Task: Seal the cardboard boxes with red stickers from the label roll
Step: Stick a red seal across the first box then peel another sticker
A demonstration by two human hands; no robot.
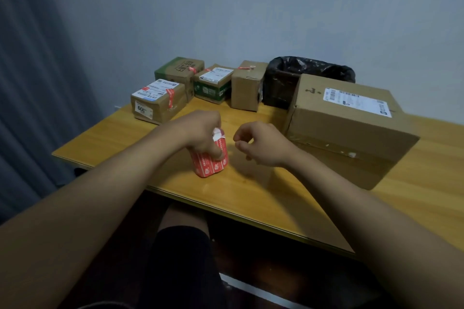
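l hand (200,130) gripping label roll (211,160), r hand (261,144) fingers loosely curled, holding nothing

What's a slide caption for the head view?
Left hand holds the red label roll on the table; right hand hovers beside it, empty, near the large unsealed box.

Five cardboard boxes (347,118), one label roll (209,162), one bin (288,83), two hands (200,130).

Bare counter (251,190) lies open under and between my hands. The big box (349,128) blocks my right side; the small boxes (200,85) and bin (301,78) wall off the back edge.
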